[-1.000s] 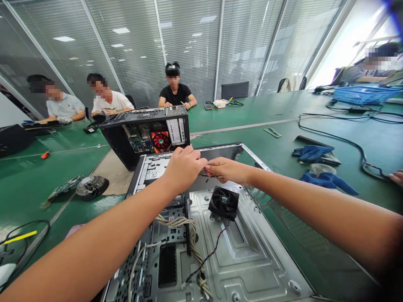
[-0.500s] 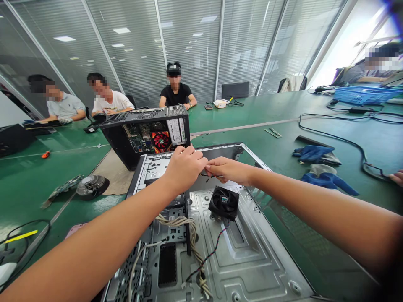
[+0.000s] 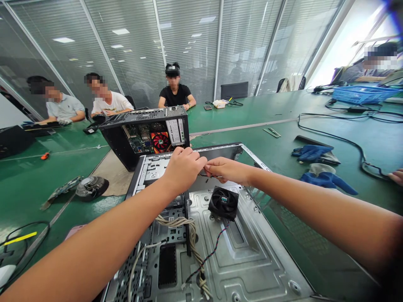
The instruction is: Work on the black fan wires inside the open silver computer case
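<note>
An open, stripped metal computer case (image 3: 252,256) lies flat in front of me on the green table. My left hand (image 3: 182,170) and my right hand (image 3: 225,170) meet over its far end, both pinched closed on a thin dark wire that runs between their fingertips. What the wire joins to is hidden by the hands. Just below my right hand a small black cooler fan (image 3: 223,202) sits on the case floor, with a thin twisted lead trailing toward me. A bundle of beige cables (image 3: 189,228) lies to the fan's left.
A second black computer case (image 3: 147,132) with a red fan stands just beyond. Blue gloves (image 3: 315,153) and black cables (image 3: 346,140) lie to the right, a loose board and round part (image 3: 90,186) to the left. Three people sit across the table; another's hand (image 3: 397,176) shows at far right.
Both hands stay pinched together at the case's far end; they have shifted very slightly left. Nothing else has moved.
</note>
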`<state>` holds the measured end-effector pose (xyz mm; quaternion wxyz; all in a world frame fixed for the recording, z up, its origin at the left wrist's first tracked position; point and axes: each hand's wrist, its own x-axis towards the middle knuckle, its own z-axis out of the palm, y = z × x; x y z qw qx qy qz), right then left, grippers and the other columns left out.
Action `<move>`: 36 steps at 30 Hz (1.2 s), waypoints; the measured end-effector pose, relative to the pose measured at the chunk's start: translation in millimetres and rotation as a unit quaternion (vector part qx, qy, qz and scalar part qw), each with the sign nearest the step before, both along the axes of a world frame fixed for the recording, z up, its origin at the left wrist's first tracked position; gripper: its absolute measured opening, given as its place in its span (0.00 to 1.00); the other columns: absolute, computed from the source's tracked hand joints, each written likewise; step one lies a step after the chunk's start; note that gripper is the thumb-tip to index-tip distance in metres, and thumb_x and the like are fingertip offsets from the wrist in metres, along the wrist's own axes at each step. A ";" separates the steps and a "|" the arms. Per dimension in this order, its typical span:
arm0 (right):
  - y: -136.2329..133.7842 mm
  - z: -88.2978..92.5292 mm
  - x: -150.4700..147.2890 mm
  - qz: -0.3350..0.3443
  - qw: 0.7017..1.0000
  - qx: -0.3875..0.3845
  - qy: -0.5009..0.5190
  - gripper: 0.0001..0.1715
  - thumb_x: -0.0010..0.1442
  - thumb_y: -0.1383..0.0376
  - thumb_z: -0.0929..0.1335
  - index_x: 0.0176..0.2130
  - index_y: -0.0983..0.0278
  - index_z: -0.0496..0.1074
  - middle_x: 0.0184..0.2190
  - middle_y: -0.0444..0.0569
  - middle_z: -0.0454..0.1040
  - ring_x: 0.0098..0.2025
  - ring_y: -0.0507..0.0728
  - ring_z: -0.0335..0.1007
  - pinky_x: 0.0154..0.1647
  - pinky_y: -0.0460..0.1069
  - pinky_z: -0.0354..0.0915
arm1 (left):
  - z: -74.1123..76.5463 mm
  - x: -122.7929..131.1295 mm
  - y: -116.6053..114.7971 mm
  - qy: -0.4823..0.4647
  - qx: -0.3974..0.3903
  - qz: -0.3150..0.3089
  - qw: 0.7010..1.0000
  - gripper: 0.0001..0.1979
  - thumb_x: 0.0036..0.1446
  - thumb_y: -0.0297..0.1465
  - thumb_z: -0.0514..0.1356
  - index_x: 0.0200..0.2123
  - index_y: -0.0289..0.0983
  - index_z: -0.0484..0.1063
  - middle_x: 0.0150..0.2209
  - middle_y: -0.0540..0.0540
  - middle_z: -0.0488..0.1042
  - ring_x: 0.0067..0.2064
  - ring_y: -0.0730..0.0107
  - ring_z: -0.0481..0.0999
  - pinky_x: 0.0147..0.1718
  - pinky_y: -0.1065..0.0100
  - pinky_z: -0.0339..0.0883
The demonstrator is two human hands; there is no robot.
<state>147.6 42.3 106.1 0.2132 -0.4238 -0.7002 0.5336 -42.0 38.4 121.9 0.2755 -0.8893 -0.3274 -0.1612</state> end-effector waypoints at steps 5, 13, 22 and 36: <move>-0.8 1.3 -0.4 0.002 1.000 0.016 -0.017 0.16 0.63 0.57 0.62 0.29 0.64 0.65 0.26 0.43 0.58 0.25 0.50 0.49 0.22 0.46 0.51 | 0.1 0.5 0.7 0.006 -0.005 -0.002 1.000 0.10 0.63 0.28 0.55 0.30 0.37 0.72 0.30 0.46 0.74 0.38 0.62 0.68 0.37 0.61 0.51; 0.3 0.6 -0.4 0.010 0.999 0.034 -0.024 0.16 0.64 0.57 0.61 0.28 0.63 0.64 0.26 0.42 0.57 0.25 0.50 0.48 0.22 0.46 0.52 | -0.2 0.4 0.6 0.020 -0.033 -0.002 0.999 0.09 0.64 0.28 0.53 0.32 0.37 0.72 0.31 0.47 0.74 0.39 0.63 0.68 0.36 0.61 0.50; -1.4 2.2 -2.1 0.008 0.998 0.044 -0.045 0.16 0.63 0.57 0.61 0.28 0.63 0.64 0.24 0.41 0.55 0.24 0.50 0.47 0.22 0.46 0.52 | -0.4 -0.3 0.4 0.026 -0.036 0.010 0.999 0.07 0.64 0.29 0.55 0.33 0.38 0.72 0.33 0.46 0.74 0.40 0.62 0.67 0.36 0.62 0.49; -0.5 2.0 -3.3 0.020 0.990 0.124 -0.070 0.15 0.63 0.59 0.60 0.27 0.63 0.63 0.21 0.40 0.56 0.24 0.51 0.50 0.27 0.48 0.52 | -2.1 -0.4 2.5 0.023 -0.035 0.007 0.999 0.09 0.64 0.30 0.55 0.31 0.38 0.72 0.31 0.47 0.74 0.38 0.63 0.68 0.35 0.62 0.48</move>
